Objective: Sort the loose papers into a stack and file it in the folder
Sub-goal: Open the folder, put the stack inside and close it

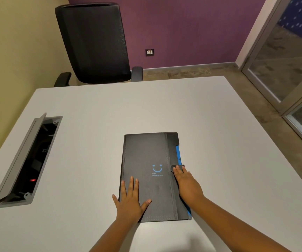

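Observation:
A black folder (146,157) with a blue smiley print lies closed on the white table (210,124), in the near middle. A thin blue edge (178,153) shows along its right side. My left hand (130,199) lies flat with spread fingers on the folder's lower left corner. My right hand (186,184) rests on the folder's right edge, its straight fingertips on the round black clasp tab (173,168). No loose papers are in view.
An open cable box (28,160) is sunk into the table at the left, with a cord leaving its near end. A black mesh office chair (95,44) stands behind the far edge. Glass door panels (292,70) are at the right.

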Tool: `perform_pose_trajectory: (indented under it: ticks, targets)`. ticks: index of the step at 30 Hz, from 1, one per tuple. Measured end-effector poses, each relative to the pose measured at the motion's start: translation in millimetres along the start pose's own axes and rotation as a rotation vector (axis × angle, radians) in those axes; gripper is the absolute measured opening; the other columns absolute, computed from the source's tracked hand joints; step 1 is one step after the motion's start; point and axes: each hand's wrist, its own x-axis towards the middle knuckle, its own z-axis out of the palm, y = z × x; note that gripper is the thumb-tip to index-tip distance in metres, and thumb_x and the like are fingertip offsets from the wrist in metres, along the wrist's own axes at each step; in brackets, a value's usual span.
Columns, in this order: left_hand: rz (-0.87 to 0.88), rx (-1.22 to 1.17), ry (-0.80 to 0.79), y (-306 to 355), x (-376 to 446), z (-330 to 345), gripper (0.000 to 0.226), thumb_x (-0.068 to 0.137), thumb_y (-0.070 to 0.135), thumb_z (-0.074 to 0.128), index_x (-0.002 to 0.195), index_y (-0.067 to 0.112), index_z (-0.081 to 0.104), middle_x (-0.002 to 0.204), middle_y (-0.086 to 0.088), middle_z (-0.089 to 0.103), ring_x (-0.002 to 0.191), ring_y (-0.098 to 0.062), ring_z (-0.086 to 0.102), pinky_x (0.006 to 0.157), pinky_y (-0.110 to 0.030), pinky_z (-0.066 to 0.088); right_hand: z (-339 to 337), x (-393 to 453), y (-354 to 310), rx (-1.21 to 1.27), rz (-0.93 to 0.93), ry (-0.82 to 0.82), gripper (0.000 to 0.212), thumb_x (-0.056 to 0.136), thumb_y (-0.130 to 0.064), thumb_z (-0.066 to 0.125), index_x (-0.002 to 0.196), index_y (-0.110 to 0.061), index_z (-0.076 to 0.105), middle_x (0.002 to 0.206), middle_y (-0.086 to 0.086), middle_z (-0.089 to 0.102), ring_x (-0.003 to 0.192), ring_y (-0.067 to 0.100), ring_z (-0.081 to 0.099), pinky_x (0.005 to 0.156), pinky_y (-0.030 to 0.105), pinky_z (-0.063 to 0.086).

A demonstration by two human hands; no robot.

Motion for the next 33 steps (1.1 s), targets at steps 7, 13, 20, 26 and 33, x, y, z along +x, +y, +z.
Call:
perform_pose_trajectory:
  ticks: [7,13,20,26,33]
  targets:
    - [-0.015,0.007,-0.012,2,-1,-1,0.125,0.035,0.084,-0.034,0.143,0.023,-0.020,0.155,0.005,-0.022,0.142,-0.026,-0.022,0.111,-0.062,0.005,-12,6,-8,-0.011,0.072,-0.108,0.072,0.092,0.007,0.040,0.151,-0.016,0.004,0.160,0.010,0.000,0.147,0.031,0.007,0.120,0.039,0.015]
    - [-0.029,0.001,-0.022,3,-2,-3,0.124,0.034,0.084,-0.034,0.138,0.016,-0.025,0.155,0.004,-0.022,0.142,-0.026,-0.023,0.111,-0.062,0.004,-21,4,-8,-0.027,0.102,-0.157,0.062,0.098,-0.004,0.035,0.151,-0.020,0.007,0.160,0.008,0.002,0.146,0.033,0.006,0.120,0.042,0.013]
    - [-0.082,-0.117,0.109,-2,-12,-12,0.080,0.086,0.062,0.034,0.148,0.020,0.004,0.158,-0.004,-0.008,0.146,-0.029,-0.003,0.112,-0.054,0.018,-38,0,6,0.316,0.077,-0.106,0.054,0.093,-0.001,0.044,0.144,-0.017,0.035,0.150,0.010,0.036,0.133,0.027,0.040,0.108,0.031,0.034]
    - [-0.378,-0.597,0.231,-5,-20,-25,0.051,0.084,0.026,0.059,0.127,0.003,0.044,0.129,-0.017,0.048,0.116,-0.036,0.045,0.091,-0.046,0.043,-17,-30,16,0.538,0.413,-0.029,0.014,0.090,-0.010,0.050,0.094,-0.015,0.062,0.096,0.007,0.062,0.087,0.018,0.060,0.081,0.026,0.041]
    - [-0.459,-1.056,0.043,-35,0,-57,0.033,0.086,0.036,0.059,0.099,0.005,0.053,0.095,-0.011,0.053,0.091,-0.031,0.057,0.078,-0.033,0.044,-24,-25,7,1.063,0.535,-0.234,0.014,0.092,-0.006,0.051,0.098,0.005,0.058,0.083,0.018,0.059,0.069,0.027,0.058,0.067,0.035,0.053]
